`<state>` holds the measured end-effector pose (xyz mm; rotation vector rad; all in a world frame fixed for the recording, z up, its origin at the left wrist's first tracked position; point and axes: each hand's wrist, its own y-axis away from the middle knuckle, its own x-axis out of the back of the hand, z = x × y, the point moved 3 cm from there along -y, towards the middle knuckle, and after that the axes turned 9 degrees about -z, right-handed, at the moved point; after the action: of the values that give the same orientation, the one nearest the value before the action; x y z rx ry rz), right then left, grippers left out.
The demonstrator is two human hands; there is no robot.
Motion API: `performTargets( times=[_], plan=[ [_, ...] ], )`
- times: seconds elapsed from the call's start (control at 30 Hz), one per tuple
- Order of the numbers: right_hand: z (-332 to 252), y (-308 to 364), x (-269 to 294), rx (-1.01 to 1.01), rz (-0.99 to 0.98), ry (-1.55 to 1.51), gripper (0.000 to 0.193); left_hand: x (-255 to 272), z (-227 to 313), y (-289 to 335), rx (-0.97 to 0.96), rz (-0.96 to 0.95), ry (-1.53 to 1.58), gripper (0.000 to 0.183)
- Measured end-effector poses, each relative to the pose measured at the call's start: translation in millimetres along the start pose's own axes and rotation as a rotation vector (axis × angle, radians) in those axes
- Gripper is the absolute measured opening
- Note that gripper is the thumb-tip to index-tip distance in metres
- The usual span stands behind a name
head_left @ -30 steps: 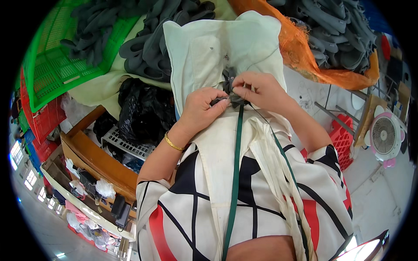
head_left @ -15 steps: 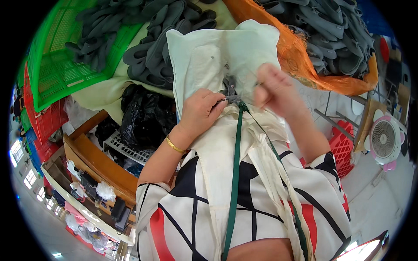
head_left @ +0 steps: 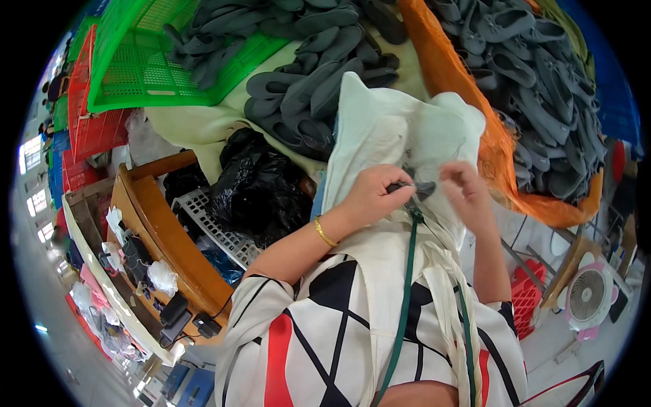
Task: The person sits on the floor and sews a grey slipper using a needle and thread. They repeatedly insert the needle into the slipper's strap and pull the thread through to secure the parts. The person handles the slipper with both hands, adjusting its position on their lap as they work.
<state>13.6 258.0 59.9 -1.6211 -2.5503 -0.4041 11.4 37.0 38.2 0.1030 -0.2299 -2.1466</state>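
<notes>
My left hand (head_left: 377,195), with a gold bangle at the wrist, pinches a small dark grey fabric piece (head_left: 424,189) over my lap. Just right of that piece and apart from it, my right hand (head_left: 468,197) is raised with its fingers curled together; whatever they may hold is too small to make out. Beneath both hands a white cloth (head_left: 369,139) covers my lap, with more grey bits and thread-like marks on it. A green strap (head_left: 404,298) runs down from beside the left fingertips over my apron.
Grey shoes (head_left: 319,95) lie piled ahead on pale cloth, others in a green crate (head_left: 142,91). An orange sack (head_left: 498,146) of grey shoes stands at right. Left are a black plastic bag (head_left: 254,193) and a wooden drawer (head_left: 163,234); a fan (head_left: 588,292) sits at right.
The whole view has shifted, so the scene sits lower and further right. My right hand, blurred before, now shows more sharply near the grey piece. The left hand keeps its pinch.
</notes>
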Motion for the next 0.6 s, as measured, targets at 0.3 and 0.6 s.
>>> performTargets(
  times=[0.3,0.6],
  plan=[
    [30,-23,-4,-0.268,0.075,-0.241,0.013,120,-84,-34,0.041,0.515,0.440,0.017],
    [37,-27,-4,-0.396,0.118,-0.378,0.015,238,-265,-90,0.470,0.541,-0.366,0.049]
  ],
)
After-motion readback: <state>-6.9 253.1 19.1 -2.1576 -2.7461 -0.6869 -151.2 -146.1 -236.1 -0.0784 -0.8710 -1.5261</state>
